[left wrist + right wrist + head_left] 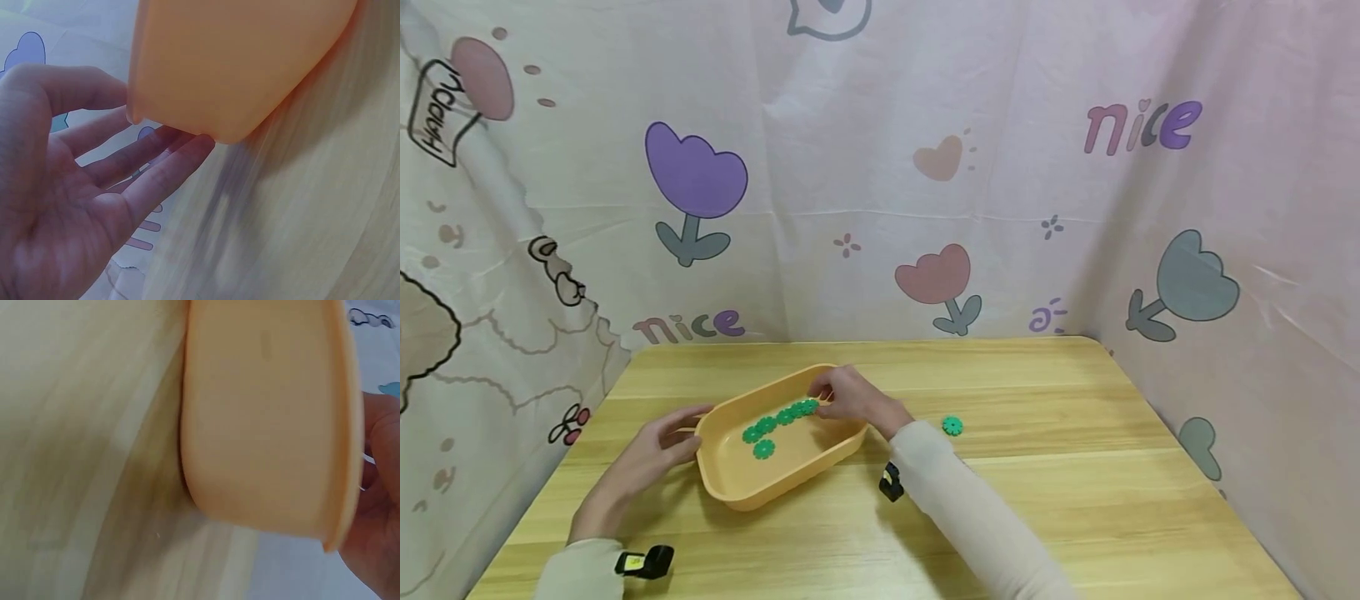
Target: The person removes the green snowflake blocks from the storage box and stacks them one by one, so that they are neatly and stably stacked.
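Observation:
An orange oblong plastic basin (820, 477) sits slanted on the table. My left hand (651, 454) is at its left end, thumb near the rim and fingertips touching the outer wall (250, 56), fingers mostly straight. In the basin, several small green notched discs (785, 416) form a slanting row along the back side; one separate disc (763, 449) lies in front. My right hand (850, 393) reaches over the right end, thumb and curled fingers pinching the row's rightmost disc (811, 406). The basin wall (269, 412) hides those fingertips in the right wrist view.
Another green notched disc (952, 426) lies on the wooden table (1075, 467), right of the basin. A printed cloth (850, 167) hangs behind the table's back edge and along both sides. Each wrist wears a small black camera (891, 482).

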Tool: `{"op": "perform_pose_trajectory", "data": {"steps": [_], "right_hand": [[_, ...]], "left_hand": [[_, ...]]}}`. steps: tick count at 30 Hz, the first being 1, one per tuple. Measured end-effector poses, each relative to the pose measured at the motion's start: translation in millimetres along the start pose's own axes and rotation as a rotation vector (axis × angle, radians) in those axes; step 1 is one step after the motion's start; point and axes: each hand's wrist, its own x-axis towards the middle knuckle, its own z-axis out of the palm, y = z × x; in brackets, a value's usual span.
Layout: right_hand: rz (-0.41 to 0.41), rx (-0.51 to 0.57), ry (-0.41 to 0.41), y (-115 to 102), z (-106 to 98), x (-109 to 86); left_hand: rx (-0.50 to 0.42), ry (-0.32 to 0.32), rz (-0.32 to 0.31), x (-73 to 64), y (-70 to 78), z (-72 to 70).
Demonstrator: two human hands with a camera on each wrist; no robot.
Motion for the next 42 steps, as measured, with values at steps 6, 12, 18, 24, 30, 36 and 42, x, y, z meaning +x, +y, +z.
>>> {"op": "perform_pose_trajectory", "data": {"steps": [6, 12, 18, 24, 30, 36, 42], "right_hand": [[-0.003, -0.062, -0.019, -4.4, 10.2, 12.4], [0.027, -0.217, 0.014, -7.3, 20.2, 21.2], [0.063, -0.298, 0.066, -8.8, 27.5, 22.3], [0.076, -0.309, 0.071, -6.8, 32.8, 21.5], [0.094, -0.296, 0.038, -8.2, 33.2, 21.4], [0.089, -0.271, 0.021, -10.0, 32.2, 19.0], [0.091, -0.261, -0.007, -9.6, 31.8, 18.7]], "left_hand": [[-0.021, -0.002, -0.006, -1.0, 1.0, -1.0], [0.007, 0.003, -0.013, -2.3, 0.9, -1.8], [0.020, 0.009, -0.005, -2.7, 0.8, -2.1], [0.023, 0.007, -0.013, -2.3, 1.1, -1.5], [0.008, 0.004, -0.007, -1.3, 0.7, -0.6], [0.005, 0.002, -0.011, -0.2, 0.5, -0.1], [-0.009, 0.002, -0.015, 0.0, 0.3, 0.2]]}}
